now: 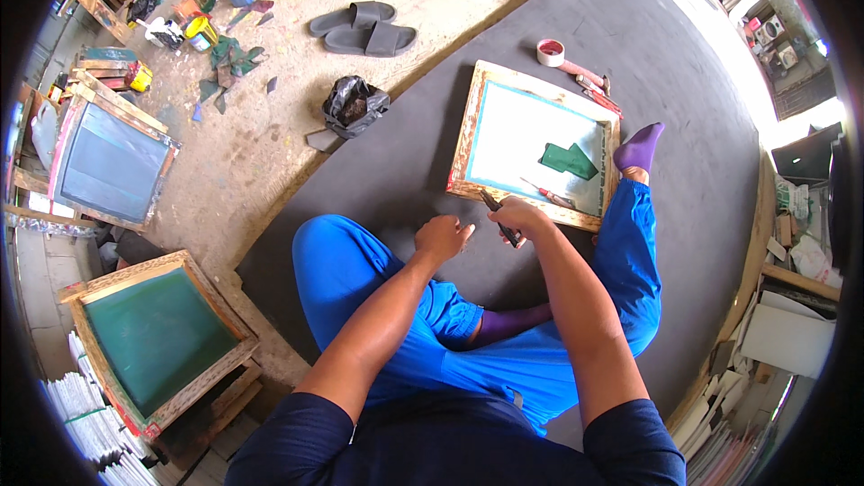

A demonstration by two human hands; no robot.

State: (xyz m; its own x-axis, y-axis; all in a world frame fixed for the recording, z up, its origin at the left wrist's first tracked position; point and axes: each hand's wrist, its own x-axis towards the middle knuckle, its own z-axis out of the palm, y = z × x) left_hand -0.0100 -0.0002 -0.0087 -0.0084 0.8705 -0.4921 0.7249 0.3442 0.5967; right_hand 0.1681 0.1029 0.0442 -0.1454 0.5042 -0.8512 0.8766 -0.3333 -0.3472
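My right hand (524, 218) is closed around a black pliers-like tool (502, 216), its tip pointing up beside the near edge of a wooden screen frame (465, 151). The frame lies on the dark board and has a pale mesh with a blue border. On the mesh are a dark green scrap (569, 160) and a small red-handled tool (551, 193). My left hand (443, 238) is held to the left of the pliers-like tool, with fingers curled in. Whatever those fingers hold, if anything, is hidden.
Past the frame lie a tape roll (550, 52) and red-handled tools (594, 85). A black bag (355, 106) and dark slides (371, 29) sit on the floor, left of the dark board (688, 198). Two more screens, blue-grey (112, 162) and green (162, 333), stand at left.
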